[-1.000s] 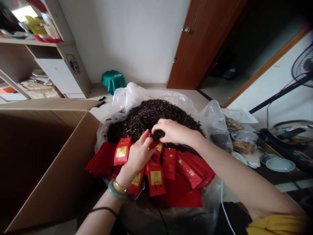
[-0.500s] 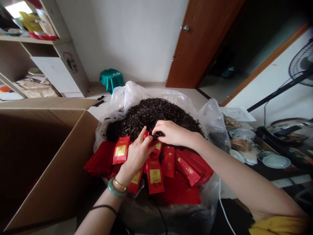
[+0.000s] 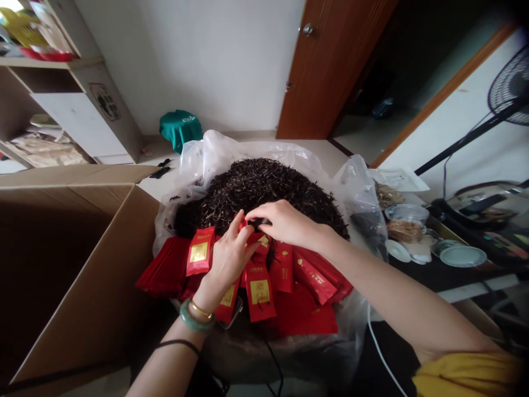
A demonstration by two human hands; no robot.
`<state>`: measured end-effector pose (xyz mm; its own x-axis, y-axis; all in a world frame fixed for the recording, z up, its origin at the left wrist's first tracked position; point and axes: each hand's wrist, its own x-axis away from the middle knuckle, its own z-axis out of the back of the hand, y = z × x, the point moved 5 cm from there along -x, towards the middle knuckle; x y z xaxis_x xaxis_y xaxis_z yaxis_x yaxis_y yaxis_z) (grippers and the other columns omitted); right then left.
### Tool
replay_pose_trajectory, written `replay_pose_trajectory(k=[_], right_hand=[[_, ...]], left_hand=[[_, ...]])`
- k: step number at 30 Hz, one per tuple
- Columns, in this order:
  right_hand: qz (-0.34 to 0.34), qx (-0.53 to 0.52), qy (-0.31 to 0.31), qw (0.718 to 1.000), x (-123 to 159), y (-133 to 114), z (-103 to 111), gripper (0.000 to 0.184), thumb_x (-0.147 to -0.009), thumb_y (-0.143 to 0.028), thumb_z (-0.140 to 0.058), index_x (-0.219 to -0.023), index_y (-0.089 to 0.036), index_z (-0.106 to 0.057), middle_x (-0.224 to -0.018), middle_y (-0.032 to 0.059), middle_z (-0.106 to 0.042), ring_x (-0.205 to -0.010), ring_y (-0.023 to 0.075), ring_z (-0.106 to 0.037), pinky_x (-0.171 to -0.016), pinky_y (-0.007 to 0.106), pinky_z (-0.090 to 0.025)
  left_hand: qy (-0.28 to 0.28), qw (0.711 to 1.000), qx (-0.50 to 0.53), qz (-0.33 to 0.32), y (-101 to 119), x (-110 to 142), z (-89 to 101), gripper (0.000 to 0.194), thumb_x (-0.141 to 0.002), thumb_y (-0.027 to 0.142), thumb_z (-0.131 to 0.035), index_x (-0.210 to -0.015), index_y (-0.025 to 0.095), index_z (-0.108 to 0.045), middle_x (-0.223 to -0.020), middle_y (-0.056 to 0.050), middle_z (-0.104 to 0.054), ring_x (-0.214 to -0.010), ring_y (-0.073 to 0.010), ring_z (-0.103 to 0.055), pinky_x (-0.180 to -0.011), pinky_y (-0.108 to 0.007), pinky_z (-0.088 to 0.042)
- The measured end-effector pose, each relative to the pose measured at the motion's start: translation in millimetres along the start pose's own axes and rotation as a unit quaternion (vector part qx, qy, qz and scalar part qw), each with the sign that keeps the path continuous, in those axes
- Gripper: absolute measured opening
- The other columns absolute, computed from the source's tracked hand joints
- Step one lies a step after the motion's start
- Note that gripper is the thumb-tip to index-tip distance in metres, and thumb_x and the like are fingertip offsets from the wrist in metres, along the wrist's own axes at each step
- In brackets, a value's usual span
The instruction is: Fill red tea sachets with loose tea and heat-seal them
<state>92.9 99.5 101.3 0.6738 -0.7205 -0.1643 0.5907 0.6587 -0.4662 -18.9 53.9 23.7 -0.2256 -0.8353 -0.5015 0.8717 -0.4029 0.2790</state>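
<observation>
Right hand [image 3: 285, 221] pinches dark leaves [image 3: 257, 221]; red packet [image 3: 244, 221], in left hand's [image 3: 228, 255] fingers, just beside at 9 o'clock; axis unclear.

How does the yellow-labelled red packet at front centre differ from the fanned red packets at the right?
The front packet bears a yellow label; the right-hand packets show only small gold markings. The front packet is a single one, running nearly straight up the picture; the right-hand packets overlap in a fan slanting down to the right. Both are red.
</observation>
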Motion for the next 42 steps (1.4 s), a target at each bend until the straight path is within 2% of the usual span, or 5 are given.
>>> replay_pose_trajectory(k=[7, 22, 26, 30, 42], right_hand=[[-0.049, -0.153, 0.132, 0.978, 5.7, 17.4, 13.6, 0.019, -0.073, -0.009, -0.066, -0.088, -0.02, -0.073, -0.083, -0.0003, -0.074, -0.073, 0.0138, -0.069, -0.071, 0.027, -0.058], [-0.102, -0.118, 0.285, 0.946, 12.0, 45.0, 25.3, 0.012, -0.08, -0.019, -0.06, -0.086, -0.019, -0.07, -0.092, 0.0047, -0.072, -0.084, 0.0192, -0.069, -0.081, 0.036, -0.056], [-0.045, -0.048, 0.24, 0.968, 24.8, 38.7, 20.6, 0.012, -0.081, -0.02, -0.062, -0.091, -0.021, -0.07, -0.114, 0.0086, -0.065, -0.11, 0.0233, -0.06, -0.095, 0.041, -0.05], [0.022, -0.107, 0.159, 0.981, 41.7, 17.5, -7.4, 0.026, -0.087, -0.024, -0.057, -0.112, -0.022, -0.064, -0.118, 0.0093, -0.061, -0.093, 0.0176, -0.065, -0.078, 0.032, -0.057], [-0.067, -0.2, 0.236, 0.948, 56.7, 41.8, -15.8, 0.01, -0.084, -0.022, -0.06, -0.087, -0.019, -0.069, -0.082, 0.0031, -0.068, -0.069, 0.0139, -0.066, -0.064, 0.025, -0.057]], left_hand=[[0.022, 1.0, -0.009, 0.007, -2.6, 0.6, -0.4, 0.027, -0.081, 0.033, -0.068, -0.101, 0.021, -0.055, -0.141, -0.015, -0.05, -0.091, -0.0238, -0.07, -0.062, -0.028, -0.056], [0.059, 0.998, 0.005, 0.019, -5.0, 3.1, 4.2, 0.026, -0.084, 0.036, -0.065, -0.101, 0.021, -0.053, -0.14, -0.015, -0.051, -0.092, -0.0229, -0.07, -0.059, -0.027, -0.055], [0.1, 0.994, 0.028, 0.016, -5.5, 4.5, 5.7, 0.026, -0.083, 0.036, -0.065, -0.098, 0.021, -0.05, -0.135, -0.016, -0.054, -0.094, -0.0226, -0.069, -0.061, -0.028, -0.055], [0.115, 0.992, 0.048, -0.001, -0.2, 6.5, 6.2, 0.023, -0.086, 0.037, -0.062, -0.094, 0.02, -0.048, -0.128, -0.017, -0.058, -0.096, -0.0226, -0.069, -0.064, -0.028, -0.055], [0.078, 0.996, 0.032, -0.016, 4.4, 1.9, 9.4, 0.028, -0.082, 0.042, -0.065, -0.093, 0.02, -0.052, -0.123, -0.014, -0.059, -0.094, -0.0229, -0.068, -0.058, -0.026, -0.054]])
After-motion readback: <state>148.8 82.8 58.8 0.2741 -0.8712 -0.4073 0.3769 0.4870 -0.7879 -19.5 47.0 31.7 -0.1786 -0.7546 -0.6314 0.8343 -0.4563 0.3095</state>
